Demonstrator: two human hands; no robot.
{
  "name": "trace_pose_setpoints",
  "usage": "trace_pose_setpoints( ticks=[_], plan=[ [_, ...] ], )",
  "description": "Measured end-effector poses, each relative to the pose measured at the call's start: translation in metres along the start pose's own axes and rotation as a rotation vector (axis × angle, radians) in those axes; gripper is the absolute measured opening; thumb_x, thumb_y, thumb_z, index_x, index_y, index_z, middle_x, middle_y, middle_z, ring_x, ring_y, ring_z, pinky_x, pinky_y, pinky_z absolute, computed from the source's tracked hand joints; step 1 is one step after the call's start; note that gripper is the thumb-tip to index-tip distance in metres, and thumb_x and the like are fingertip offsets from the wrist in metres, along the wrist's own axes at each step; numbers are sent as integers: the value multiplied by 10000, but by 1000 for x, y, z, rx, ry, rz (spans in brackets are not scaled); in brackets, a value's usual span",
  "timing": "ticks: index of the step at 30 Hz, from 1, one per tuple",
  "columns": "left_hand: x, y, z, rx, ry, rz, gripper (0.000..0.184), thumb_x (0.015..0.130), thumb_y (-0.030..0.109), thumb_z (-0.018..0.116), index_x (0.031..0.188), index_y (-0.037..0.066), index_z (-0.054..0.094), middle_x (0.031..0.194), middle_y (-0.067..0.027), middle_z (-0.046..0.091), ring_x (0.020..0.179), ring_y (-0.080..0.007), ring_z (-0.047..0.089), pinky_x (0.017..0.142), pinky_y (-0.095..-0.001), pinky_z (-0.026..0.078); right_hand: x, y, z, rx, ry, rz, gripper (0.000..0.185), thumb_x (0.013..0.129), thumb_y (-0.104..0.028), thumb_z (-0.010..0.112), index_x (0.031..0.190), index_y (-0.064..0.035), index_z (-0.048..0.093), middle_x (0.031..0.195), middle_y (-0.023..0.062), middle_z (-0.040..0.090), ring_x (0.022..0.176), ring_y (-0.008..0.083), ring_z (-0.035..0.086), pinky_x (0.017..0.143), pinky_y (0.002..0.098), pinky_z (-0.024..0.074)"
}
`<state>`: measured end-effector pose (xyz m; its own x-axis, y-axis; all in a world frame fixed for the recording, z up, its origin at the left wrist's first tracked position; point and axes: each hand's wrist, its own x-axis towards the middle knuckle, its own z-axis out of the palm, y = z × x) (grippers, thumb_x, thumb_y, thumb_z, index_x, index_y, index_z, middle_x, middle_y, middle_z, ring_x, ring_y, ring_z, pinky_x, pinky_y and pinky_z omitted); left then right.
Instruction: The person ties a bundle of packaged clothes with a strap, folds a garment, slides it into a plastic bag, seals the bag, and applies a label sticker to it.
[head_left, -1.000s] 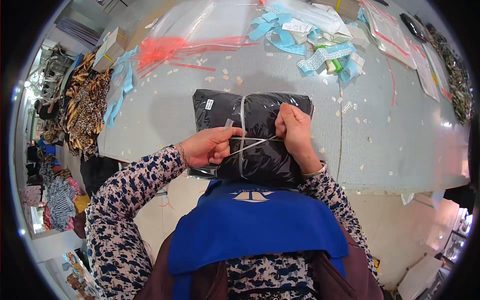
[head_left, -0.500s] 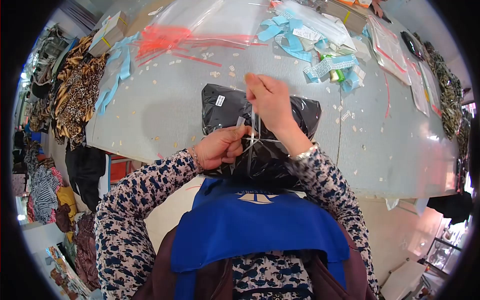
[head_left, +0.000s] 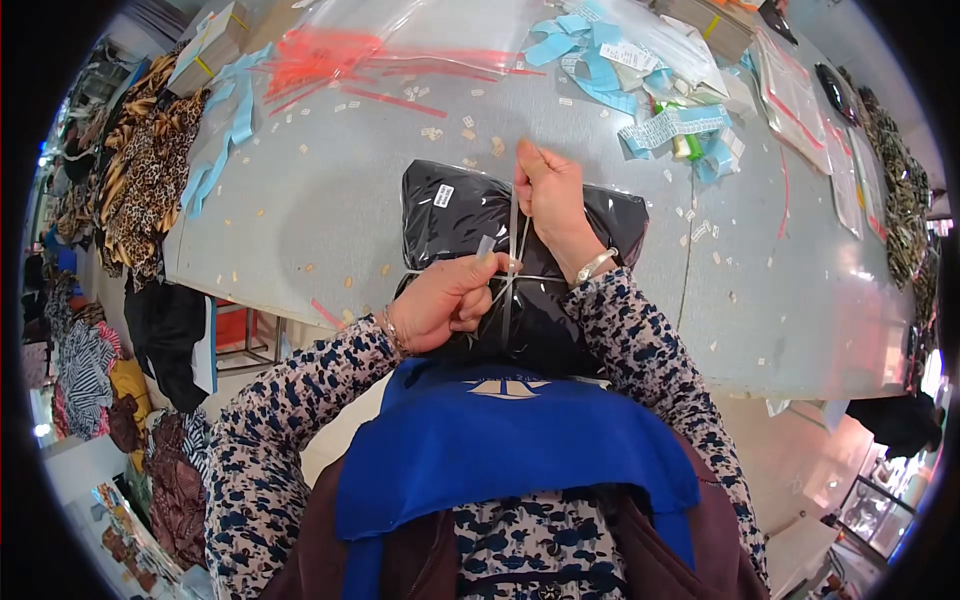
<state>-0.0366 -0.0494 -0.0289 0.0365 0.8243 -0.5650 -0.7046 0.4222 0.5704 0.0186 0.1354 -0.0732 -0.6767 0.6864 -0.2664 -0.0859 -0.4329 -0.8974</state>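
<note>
A black bundle in clear plastic (head_left: 455, 225) lies on the grey table against my body, with a small white label (head_left: 443, 196) at its upper left. Pale string (head_left: 512, 290) crosses it both ways. My left hand (head_left: 455, 295) pinches the string close to where the strands cross, and a short pale end sticks up past the thumb. Just above and to the right, my right hand (head_left: 556, 205) is closed in a fist around another length of the string, which runs down to the crossing.
Clear plastic bags with red strips (head_left: 330, 55) lie at the table's far side. Light-blue printed tape (head_left: 675, 128) is heaped at the far right, and more blue tape (head_left: 232, 130) hangs at left. Leopard-print cloth (head_left: 150, 200) drapes over the left edge. Paper scraps dot the grey table (head_left: 340, 210).
My right hand has shifted slightly right and down, its fist still on the string. My left hand has moved slightly right, keeping its pinch near the crossing. The view has shifted a little.
</note>
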Motion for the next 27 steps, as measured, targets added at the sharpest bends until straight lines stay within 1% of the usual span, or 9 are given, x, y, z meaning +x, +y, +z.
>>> trace_pose_setpoints(
  ticks=[6, 9, 12, 15, 19, 20, 22, 25, 27],
  plan=[
    [5, 21, 9, 222, 59, -62, 304, 966, 289, 528, 1139, 51, 607, 558, 71, 325, 488, -33, 259, 451, -201, 202, 14, 6, 0, 17, 6, -13, 399, 930, -311, 604, 627, -68, 514, 502, -22, 420, 384, 62, 328, 364, 232, 223],
    [11, 37, 15, 607, 113, -97, 273, 920, 246, 548, 1083, 46, 637, 566, 8, 480, 478, -98, 426, 441, -268, 318, 11, 4, -1, 65, -12, -27, 424, 919, -330, 613, 603, -65, 515, 490, -21, 430, 388, 62, 346, 370, 234, 247],
    [27, 40, 14, 1504, -62, 531, 235, 869, 179, 536, 1000, 25, 656, 656, -130, 612, 588, -235, 601, 499, -358, 435, 6, 0, -1, 125, -45, -43, 413, 923, -326, 608, 617, -64, 518, 492, -24, 426, 395, 62, 349, 377, 231, 250],
    [23, 55, 41, 1949, -43, 189, 200, 800, 165, 543, 887, 22, 651, 767, -216, 649, 756, -348, 659, 601, -455, 499, 3, -2, -3, 115, -70, -61, 404, 933, -321, 589, 628, -66, 521, 498, -30, 421, 402, 61, 351, 381, 235, 252],
    [27, 59, 68, 2452, -220, 147, 160, 701, 179, 593, 778, 58, 665, 761, -155, 670, 733, -326, 674, 599, -440, 522, 4, 5, -3, -21, 7, -120, 363, 923, -314, 572, 644, -91, 505, 523, -17, 441, 407, 68, 354, 386, 241, 256],
    [29, 58, 70, 2502, -239, 239, 155, 676, 167, 613, 762, 59, 684, 763, -135, 675, 738, -309, 681, 606, -434, 527, 9, 8, -8, -125, 20, -225, 365, 921, -313, 566, 634, -95, 508, 529, -16, 446, 422, 70, 363, 395, 247, 269],
    [29, 62, 83, 2639, -357, 173, 143, 668, 145, 625, 755, 62, 702, 778, -131, 684, 743, -282, 687, 627, -424, 536, 16, 20, -14, -353, 34, -497, 369, 916, -312, 553, 614, -102, 515, 542, -13, 458, 452, 72, 381, 415, 260, 294],
    [21, 58, 93, 2733, -517, 254, 106, 709, 157, 616, 736, 123, 713, 714, -88, 685, 689, -263, 687, 540, -393, 531, 3, 13, -8, 55, -11, -174, 388, 942, -322, 547, 631, -92, 515, 533, -16, 454, 419, 70, 398, 396, 238, 294],
    [27, 56, 86, 2797, -603, 318, 89, 683, 178, 628, 690, 136, 706, 685, -71, 676, 677, -254, 685, 501, -381, 501, -10, -3, -5, 104, -101, -175, 380, 947, -340, 535, 657, -95, 517, 529, -22, 448, 421, 75, 412, 397, 233, 304]
  ],
)
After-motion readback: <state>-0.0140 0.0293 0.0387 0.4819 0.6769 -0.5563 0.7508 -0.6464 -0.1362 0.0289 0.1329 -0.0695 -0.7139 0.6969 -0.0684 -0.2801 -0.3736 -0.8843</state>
